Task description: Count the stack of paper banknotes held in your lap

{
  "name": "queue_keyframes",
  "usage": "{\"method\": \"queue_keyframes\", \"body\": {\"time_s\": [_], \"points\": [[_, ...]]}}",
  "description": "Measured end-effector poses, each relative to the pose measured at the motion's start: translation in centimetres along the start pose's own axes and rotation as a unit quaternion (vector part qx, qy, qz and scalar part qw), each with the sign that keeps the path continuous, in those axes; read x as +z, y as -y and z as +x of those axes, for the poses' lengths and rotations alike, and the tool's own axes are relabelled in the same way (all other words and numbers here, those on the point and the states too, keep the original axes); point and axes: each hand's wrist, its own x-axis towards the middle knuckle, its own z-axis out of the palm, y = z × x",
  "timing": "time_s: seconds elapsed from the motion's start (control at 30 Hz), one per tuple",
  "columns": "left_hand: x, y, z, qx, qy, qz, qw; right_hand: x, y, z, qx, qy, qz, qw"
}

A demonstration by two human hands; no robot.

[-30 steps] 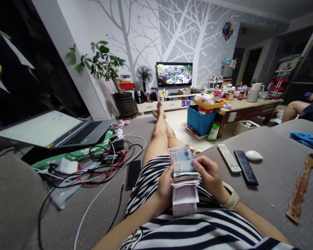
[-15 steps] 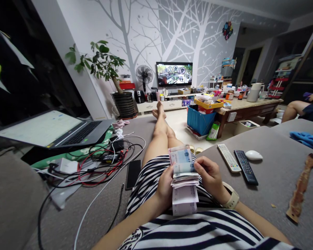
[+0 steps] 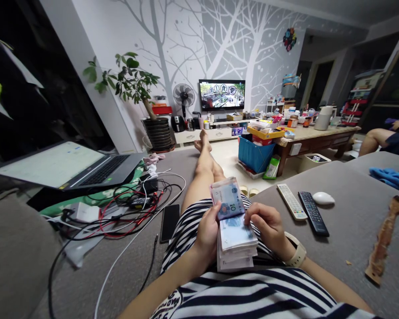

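Note:
A wad of banknotes (image 3: 237,235) lies over my lap, bent so that its upper part stands up and its lower part fans toward my body. The top face of the upright part shows a blue-grey note marked 10. My left hand (image 3: 206,235) grips the wad along its left side, thumb on the front. At the right edge, my right hand (image 3: 268,228) has its fingers curled and pinched against the notes. The fingertips partly cover that edge. A pale watch (image 3: 295,250) is on the right wrist.
Two remote controls (image 3: 291,202) and a white mouse (image 3: 323,198) lie on the grey sofa to the right. To the left are a phone (image 3: 170,223), tangled cables (image 3: 136,195) and an open laptop (image 3: 109,170). Another person's leg (image 3: 372,141) shows at far right.
The blue note face has flipped over at the top and now shows its 10 side. The notes at the bottom are bunched higher, and my right hand has shifted slightly down.

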Motion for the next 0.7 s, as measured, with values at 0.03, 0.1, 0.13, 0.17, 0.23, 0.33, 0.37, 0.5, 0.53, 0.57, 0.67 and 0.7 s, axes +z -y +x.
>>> {"method": "queue_keyframes", "body": {"time_s": [0.03, 0.1, 0.13, 0.17, 0.23, 0.33, 0.37, 0.5, 0.53, 0.57, 0.67, 0.7], "points": [[0.1, -0.1, 0.1, 0.017, 0.001, 0.003, 1.0, -0.1, 0.0, 0.1, -0.014, 0.011, -0.003, 1.0], [0.0, -0.1, 0.4, 0.045, -0.002, 0.013, 0.999, -0.2, -0.1, 0.2, -0.034, 0.024, -0.01, 0.999], [-0.1, 0.0, 0.6, 0.055, -0.007, 0.017, 0.998, -0.2, -0.3, 0.3, -0.033, 0.029, -0.016, 0.999], [-0.3, 0.2, 0.8, 0.06, -0.012, 0.021, 0.998, -0.2, -0.4, 0.3, -0.024, 0.033, -0.026, 0.999], [-0.7, 0.7, 1.2, 0.06, -0.023, 0.028, 0.998, -0.1, -0.7, 0.4, 0.019, 0.038, -0.05, 0.998], [-1.3, 1.3, 1.5, 0.056, -0.031, 0.043, 0.997, 0.2, -1.5, 0.6, 0.106, 0.011, -0.058, 0.993], [-1.4, 1.4, 1.5, 0.055, -0.028, 0.047, 0.997, 0.3, -1.8, 0.7, 0.132, -0.012, -0.049, 0.99], [-1.8, 1.6, 1.3, 0.049, -0.002, 0.067, 0.997, 0.5, -2.6, 1.2, 0.196, -0.098, 0.004, 0.976], [-1.8, 1.6, 1.2, 0.047, 0.003, 0.07, 0.996, 0.5, -2.7, 1.3, 0.203, -0.104, 0.013, 0.973], [-1.8, 1.6, 1.2, 0.046, 0.005, 0.07, 0.996, 0.4, -2.8, 1.3, 0.208, -0.105, 0.02, 0.972], [-1.6, 1.5, 0.9, 0.044, 0.008, 0.062, 0.997, 0.4, -2.7, 1.5, 0.208, -0.09, 0.023, 0.974], [-1.5, 1.5, 0.9, 0.043, 0.007, 0.06, 0.997, 0.4, -2.6, 1.5, 0.205, -0.087, 0.023, 0.975]]}}
